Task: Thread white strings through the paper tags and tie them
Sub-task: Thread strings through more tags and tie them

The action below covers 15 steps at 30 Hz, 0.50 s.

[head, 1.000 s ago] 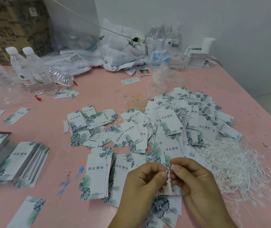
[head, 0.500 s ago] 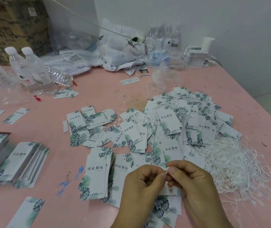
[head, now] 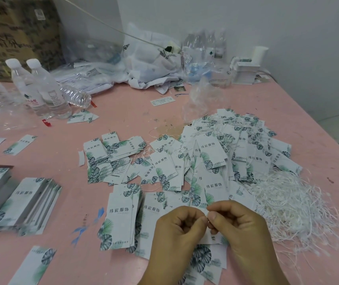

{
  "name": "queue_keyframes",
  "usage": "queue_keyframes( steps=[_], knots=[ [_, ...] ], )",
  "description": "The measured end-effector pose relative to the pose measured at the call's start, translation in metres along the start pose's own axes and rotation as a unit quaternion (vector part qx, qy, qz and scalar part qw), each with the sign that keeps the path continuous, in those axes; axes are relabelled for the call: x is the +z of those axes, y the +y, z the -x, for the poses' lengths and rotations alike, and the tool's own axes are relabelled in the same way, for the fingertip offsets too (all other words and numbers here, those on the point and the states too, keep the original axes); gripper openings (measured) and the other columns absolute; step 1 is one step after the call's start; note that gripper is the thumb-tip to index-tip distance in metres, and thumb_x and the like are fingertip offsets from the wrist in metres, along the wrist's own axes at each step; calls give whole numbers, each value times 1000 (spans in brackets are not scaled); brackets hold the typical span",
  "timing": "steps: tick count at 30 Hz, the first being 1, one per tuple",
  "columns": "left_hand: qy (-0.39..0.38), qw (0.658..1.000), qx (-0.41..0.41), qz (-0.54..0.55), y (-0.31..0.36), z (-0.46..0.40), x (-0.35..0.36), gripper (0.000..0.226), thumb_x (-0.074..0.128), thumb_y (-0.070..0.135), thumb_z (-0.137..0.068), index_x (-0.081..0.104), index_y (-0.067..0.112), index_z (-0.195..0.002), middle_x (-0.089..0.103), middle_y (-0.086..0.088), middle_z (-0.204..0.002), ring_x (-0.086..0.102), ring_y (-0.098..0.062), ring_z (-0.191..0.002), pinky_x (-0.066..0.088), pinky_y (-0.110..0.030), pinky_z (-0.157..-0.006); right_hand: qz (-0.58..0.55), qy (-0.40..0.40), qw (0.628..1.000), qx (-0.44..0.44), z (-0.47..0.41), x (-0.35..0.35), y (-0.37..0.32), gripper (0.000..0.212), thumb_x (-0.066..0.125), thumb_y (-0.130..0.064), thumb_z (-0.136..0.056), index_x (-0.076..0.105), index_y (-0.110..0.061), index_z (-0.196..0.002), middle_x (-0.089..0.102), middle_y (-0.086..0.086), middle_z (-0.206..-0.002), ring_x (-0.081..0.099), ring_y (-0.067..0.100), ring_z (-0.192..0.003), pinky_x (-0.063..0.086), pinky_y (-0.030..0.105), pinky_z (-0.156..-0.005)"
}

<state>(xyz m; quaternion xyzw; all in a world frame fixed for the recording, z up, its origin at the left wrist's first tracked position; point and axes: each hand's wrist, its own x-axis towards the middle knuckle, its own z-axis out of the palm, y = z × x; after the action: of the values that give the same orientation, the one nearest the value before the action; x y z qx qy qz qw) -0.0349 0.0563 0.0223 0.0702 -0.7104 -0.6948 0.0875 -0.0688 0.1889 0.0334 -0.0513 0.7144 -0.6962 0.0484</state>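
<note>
Now, hands: two, both at the near edge of the pink table [head: 123, 112], thumbs and forefingers meeting tip to tip.
Left hand [head: 177, 233]: fingers curled, thumb and forefinger pinching the top of one paper tag [head: 211, 239].
Right hand [head: 244, 229]: fingers curled, thumb pressed to forefinger on the same spot; a thin white string [head: 208, 220] shows just between the two thumbs, too fine to tell whether it is through the hole.
Held tag: one, lifted slightly off the table, its lower part showing beneath the hands.
Strung tags: one large heap [head: 236, 149] on the table beyond the right hand, too many and too overlapped to count, white threads lying among them.
Loose strings: one tangled pile [head: 290, 208] just right of the right hand, uncountable.
Unstrung tags: a scatter [head: 111, 159] beyond the left hand, and a short stack [head: 121, 219] just left of it.
Tag stacks: two [head: 26, 202] at the table's left edge, side by side.
Single tags: one [head: 20, 141] beyond those stacks, one [head: 35, 264] at the near left edge.
Water bottles: two upright with white caps [head: 47, 89] at the table's far left, one lying flat [head: 76, 97] just beside them.
Cardboard box [head: 16, 31]: one, behind the bottles.
Plastic bags [head: 150, 60]: a crumpled cluster at the table's far side, number unclear.
</note>
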Motion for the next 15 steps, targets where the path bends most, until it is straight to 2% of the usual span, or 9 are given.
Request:
queue_keyframes(
  steps=[4, 7, 10, 15],
  knots=[
    [13, 1000, 4, -9, -5, 0, 0, 6, 71, 29, -76, 71, 29, -69, 58, 7, -53, 45, -4, -51, 38, -19, -50, 6, -19, 1000, 16, -2, -4, 1, 25, 73, 1, -78, 78, -23, -79, 68, 10, -61, 63, 12, -55, 52, 17, -56],
    [22, 1000, 12, -7, -7, 0, 1, 8, 74, 35, -73, 71, 28, -71, 58, 6, -55, 46, -5, -52, 38, -19, -50, -58, -45, 995, 62, -5, -7, 2, 13, 78, -5, -72, 78, -14, -82, 67, 12, -61, 62, 16, -57, 52, 21, -55],
    [33, 999, 13, 5, -8, 0, 1, 16, 74, 43, -66, 73, 29, -74, 63, 2, -61, 51, -8, -56, 42, -22, -53, -119, -72, 985, 106, -8, -11, 6, 23, 85, -10, -64, 77, -6, -84, 65, 14, -62, 60, 17, -56, 50, 21, -53],
    [18, 1000, 25, -6, -9, 2, 1, 21, 71, 52, -67, 76, 34, -76, 67, -2, -66, 53, -7, -57, 46, -28, -55, -177, -75, 972, 138, -9, -10, 9, 33, 80, -18, -55, 75, 0, -81, 62, 15, -59, 57, 16, -53, 49, 22, -49]
  ],
)
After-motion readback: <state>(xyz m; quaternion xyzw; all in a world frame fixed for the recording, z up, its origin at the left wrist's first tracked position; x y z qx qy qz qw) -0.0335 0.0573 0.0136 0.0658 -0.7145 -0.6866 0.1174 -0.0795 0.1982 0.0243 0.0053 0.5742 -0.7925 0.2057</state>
